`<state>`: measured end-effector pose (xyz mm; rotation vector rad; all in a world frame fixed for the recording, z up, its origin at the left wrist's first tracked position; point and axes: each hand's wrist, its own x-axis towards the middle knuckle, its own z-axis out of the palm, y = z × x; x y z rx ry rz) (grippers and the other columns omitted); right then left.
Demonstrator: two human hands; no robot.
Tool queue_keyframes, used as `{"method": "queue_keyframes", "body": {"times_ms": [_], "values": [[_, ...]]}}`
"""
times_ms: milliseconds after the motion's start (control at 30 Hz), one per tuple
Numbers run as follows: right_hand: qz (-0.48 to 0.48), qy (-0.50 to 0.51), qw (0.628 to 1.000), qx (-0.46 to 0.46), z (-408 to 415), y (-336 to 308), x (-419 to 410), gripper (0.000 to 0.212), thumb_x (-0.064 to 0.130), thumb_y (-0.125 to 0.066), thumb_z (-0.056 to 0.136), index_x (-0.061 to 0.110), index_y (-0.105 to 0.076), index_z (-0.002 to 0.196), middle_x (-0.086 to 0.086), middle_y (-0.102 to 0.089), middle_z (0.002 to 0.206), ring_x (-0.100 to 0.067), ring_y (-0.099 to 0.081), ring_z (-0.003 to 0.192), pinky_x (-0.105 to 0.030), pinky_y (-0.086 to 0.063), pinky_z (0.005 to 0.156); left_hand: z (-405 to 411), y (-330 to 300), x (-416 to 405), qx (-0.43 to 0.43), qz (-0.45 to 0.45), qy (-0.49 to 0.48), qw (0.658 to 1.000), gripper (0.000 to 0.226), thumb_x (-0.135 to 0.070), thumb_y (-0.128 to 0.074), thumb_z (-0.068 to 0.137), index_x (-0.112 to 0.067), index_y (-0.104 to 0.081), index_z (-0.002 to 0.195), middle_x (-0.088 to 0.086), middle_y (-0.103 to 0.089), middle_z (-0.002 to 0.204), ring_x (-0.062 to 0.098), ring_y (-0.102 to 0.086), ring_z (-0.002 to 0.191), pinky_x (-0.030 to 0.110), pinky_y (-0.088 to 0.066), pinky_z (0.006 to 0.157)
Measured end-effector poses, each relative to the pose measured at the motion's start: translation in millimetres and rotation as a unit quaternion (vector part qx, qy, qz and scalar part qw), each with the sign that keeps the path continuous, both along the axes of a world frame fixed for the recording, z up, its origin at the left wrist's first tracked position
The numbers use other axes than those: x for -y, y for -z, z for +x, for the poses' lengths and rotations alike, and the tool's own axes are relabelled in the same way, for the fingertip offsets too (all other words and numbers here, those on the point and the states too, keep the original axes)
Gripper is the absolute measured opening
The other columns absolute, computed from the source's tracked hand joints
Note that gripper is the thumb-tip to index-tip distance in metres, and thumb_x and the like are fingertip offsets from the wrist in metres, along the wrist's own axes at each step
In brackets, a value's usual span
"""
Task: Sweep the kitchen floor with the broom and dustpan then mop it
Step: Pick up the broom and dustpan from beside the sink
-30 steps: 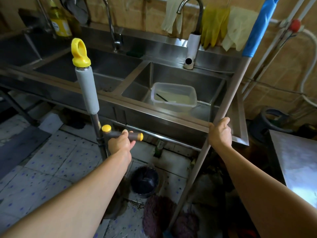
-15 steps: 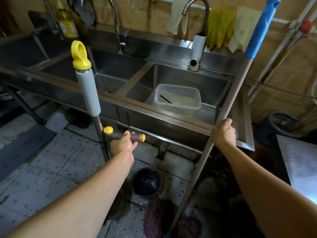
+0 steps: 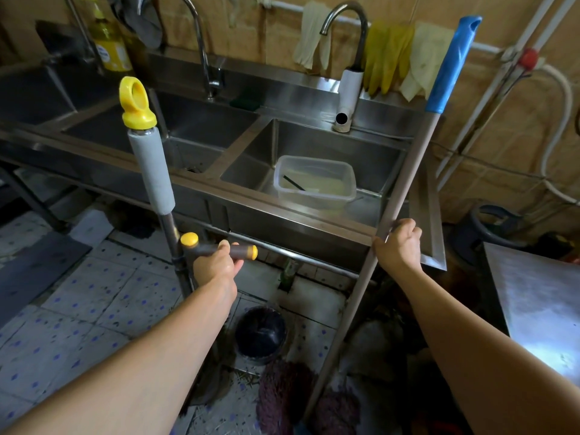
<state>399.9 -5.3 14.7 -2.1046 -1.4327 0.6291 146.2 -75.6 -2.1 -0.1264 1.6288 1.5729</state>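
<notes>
Dustpan handle (image 3: pixel 150 164), left of frame: upright metal pole, grey foam sleeve, yellow ring cap on top. Left hand (image 3: pixel 216 265) curled around the dark side grip (image 3: pixel 219 248) with yellow end caps, branching off the pole low down. Pan itself at floor level, mostly hidden behind the forearm. Judged light and rigid; the side grip gives control of tilt, foam sleeve a second hold.

Broom (image 3: pixel 405 196), right: long pale stick leaning across the steel sink (image 3: pixel 314 211) front edge, blue sleeve at its tip, reddish bristles on the tiled floor (image 3: pixel 78 296). Right hand (image 3: pixel 398 246) wrapped around the stick mid-length. Stick judged stiff, smooth, possibly slippery; bristles soft. Mid-shaft hold suits short strokes.
</notes>
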Motion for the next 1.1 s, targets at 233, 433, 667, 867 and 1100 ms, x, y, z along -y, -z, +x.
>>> {"method": "queue_keyframes", "body": {"times_ms": [233, 433, 667, 867, 1100], "values": [[-0.001, -0.008, 0.999, 0.041, -26, -26, 27, 0.046, 0.007, -0.059, 0.089, 0.003, -0.038, 0.13, -0.015, -0.038, 0.126, -0.034, -0.049, 0.112, -0.041, -0.047, 0.09, -10, -26, 15, 0.008, 0.022, 0.004, 1.0, 0.029, -0.014, -0.058, 0.093, 0.004, -0.053, 0.116, 0.015, -0.065, 0.113, 0.021, -0.062, 0.093, 0.03, -0.053, 0.078], [-0.001, -0.089, 0.995, 0.051, -73, -41, 51, 0.049, 0.022, -0.063, 0.089, 0.005, -0.039, 0.128, -0.014, -0.037, 0.131, -0.034, -0.044, 0.121, -0.039, -0.041, 0.096, -30, -47, 31, 0.011, 0.032, 0.015, 0.999, 0.029, -0.015, -0.058, 0.094, 0.006, -0.054, 0.113, 0.017, -0.064, 0.114, 0.022, -0.06, 0.09, 0.03, -0.052, 0.08], [-0.007, -0.176, 0.983, 0.051, -142, -61, 62, 0.047, 0.026, -0.062, 0.09, 0.007, -0.042, 0.128, -0.012, -0.037, 0.132, -0.03, -0.045, 0.12, -0.032, -0.039, 0.09, -69, -55, 49, 0.015, 0.027, 0.009, 0.999, 0.034, -0.017, -0.06, 0.092, 0.004, -0.054, 0.117, 0.018, -0.061, 0.119, 0.025, -0.061, 0.091, 0.023, -0.057, 0.056], [-0.01, -0.252, 0.966, 0.058, -208, -74, 70, 0.048, 0.027, -0.061, 0.091, 0.009, -0.042, 0.131, -0.012, -0.037, 0.134, -0.029, -0.048, 0.118, -0.031, -0.041, 0.088, -109, -57, 68, 0.037, 0.041, 0.019, 0.998, 0.029, -0.015, -0.06, 0.092, 0.003, -0.054, 0.114, 0.019, -0.062, 0.116, 0.025, -0.061, 0.09, 0.029, -0.058, 0.063], [-0.006, -0.356, 0.932, 0.062, -295, -83, 72, 0.05, 0.033, -0.063, 0.088, 0.012, -0.044, 0.129, -0.01, -0.038, 0.132, -0.026, -0.053, 0.107, -0.029, -0.046, 0.081, -169, -63, 83, 0.04, 0.036, 0.021, 0.998, 0.011, -0.011, -0.059, 0.091, -0.001, -0.053, 0.092, 0.019, -0.06, 0.105, 0.026, -0.059, 0.092, 0.037, -0.054, 0.073]]}}
